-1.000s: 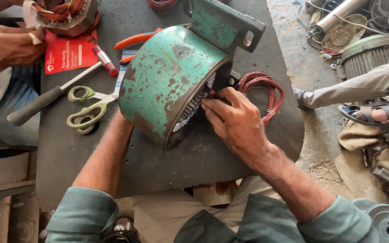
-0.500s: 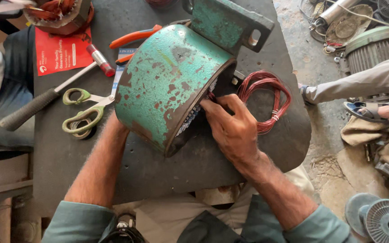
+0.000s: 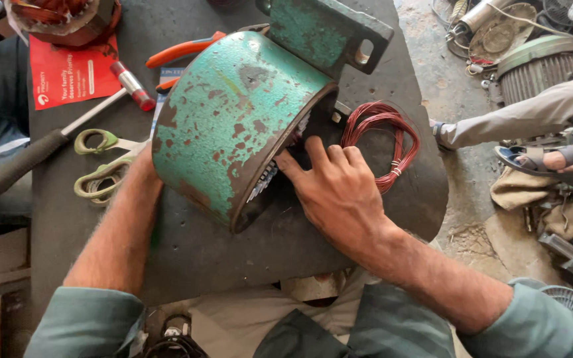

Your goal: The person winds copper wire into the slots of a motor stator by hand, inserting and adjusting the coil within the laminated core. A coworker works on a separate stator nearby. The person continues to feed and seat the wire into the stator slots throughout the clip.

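A big green motor housing with rusty chipped paint lies on its side on the dark worktable. My right hand rests at its open end, fingers reaching inside toward the slotted core and windings. My left hand is hidden behind the housing; only the forearm shows, pressed against the shell. A coil of red copper wire lies just right of the housing, beside my right hand.
Green-handled scissors, a hammer, orange pliers and a red leaflet lie at the left. Another wound stator stands at the top left. A seated person's leg and sandalled foot are at right among motor parts.
The housing has tilted and shifted slightly toward me. My right hand has slid along the open rim with fingers going deeper inside. The other person's hand at top left has left the view.
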